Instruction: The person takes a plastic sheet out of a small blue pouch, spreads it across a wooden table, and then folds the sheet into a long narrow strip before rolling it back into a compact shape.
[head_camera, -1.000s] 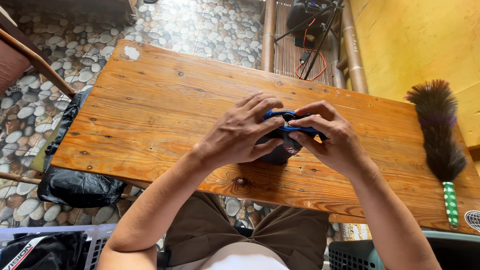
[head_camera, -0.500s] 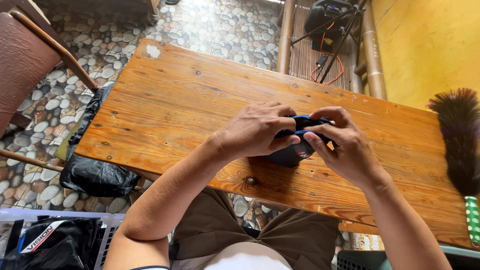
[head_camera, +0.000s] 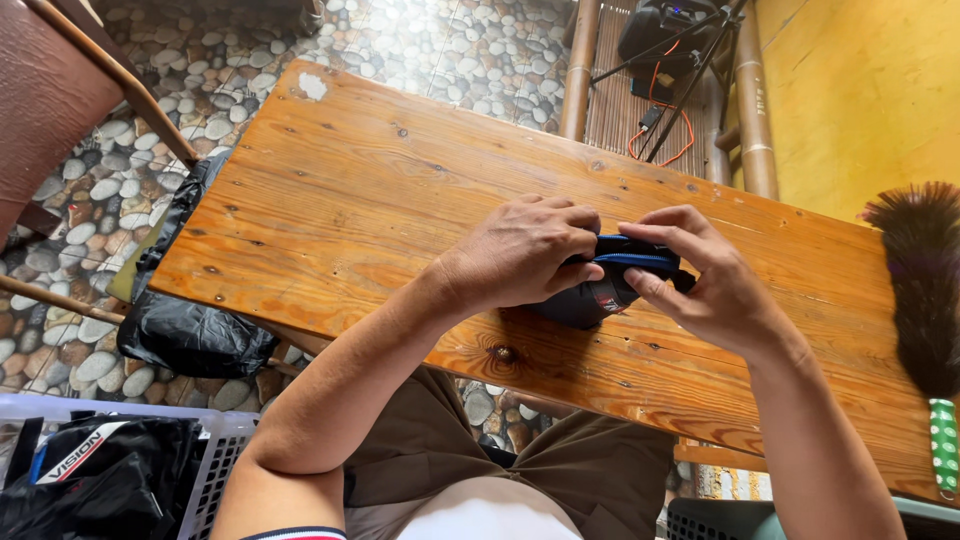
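A small dark garment with blue trim (head_camera: 605, 285), folded into a bundle, rests on the wooden table (head_camera: 350, 200) near its front edge. My left hand (head_camera: 525, 250) lies over the bundle's left side with the fingers curled onto it. My right hand (head_camera: 705, 280) pinches the blue edge from the right, thumb below and fingers on top. Most of the cloth is hidden under the two hands.
A dark feather duster (head_camera: 920, 285) with a green dotted handle lies at the table's right end. A black bag (head_camera: 190, 330) sits on the pebble floor at the left. A white basket with dark clothes (head_camera: 100, 470) stands at lower left. Cables and bamboo posts (head_camera: 660, 110) stand behind the table.
The view has shifted slightly; both hands stay on the bundle, the fingers having worked it a little tighter. Nothing was let go.
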